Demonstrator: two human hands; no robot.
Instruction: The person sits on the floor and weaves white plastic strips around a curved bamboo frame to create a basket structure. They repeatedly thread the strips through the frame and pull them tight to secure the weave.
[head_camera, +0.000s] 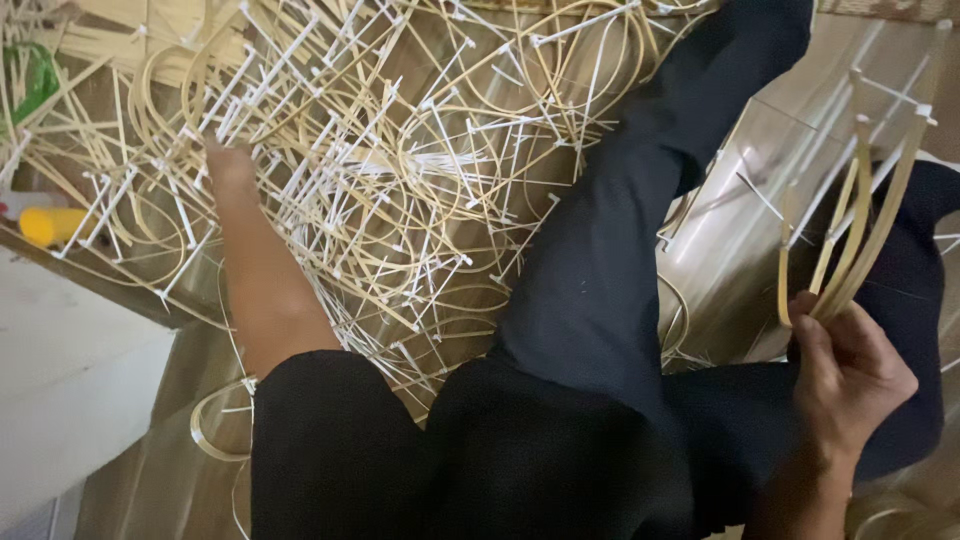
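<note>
- Right hand (850, 375): closed around the lower ends of a frame (850, 215) of bent bamboo strips, thumb pressed across them. The frame stands upright, rising from the fist toward the top right corner.
- Frame: about four or five strips show, joined near the top by white ties; the exact strip count cannot be told, as they overlap.
- Left hand (232, 170): stretched out, sunk into the pile (400, 170) of tied bamboo frames. Its fingers are hidden among the strips, so whether it is open or gripping one cannot be told.
- Pile: lies left of the held frame, beyond the person's black-clad leg (620, 230), which crosses between the two. It fills most of the upper left of the view.
- Progress, as a judgement: many frames in the pile already carry white ties, so much assembly looks done. One frame is in hand, apart from the pile. What is left cannot be read from this view.
- Count: two hands, one frame held, one pile. Frames in the pile are too tangled to count; ties run to many dozens.
- One loose strip loop (215, 425) lies on the floor below the pile, by the left sleeve.
- One yellow cylinder (50, 225) and one green item (35, 80) sit at the pile's left edge; the nature of both is unclear.
</note>
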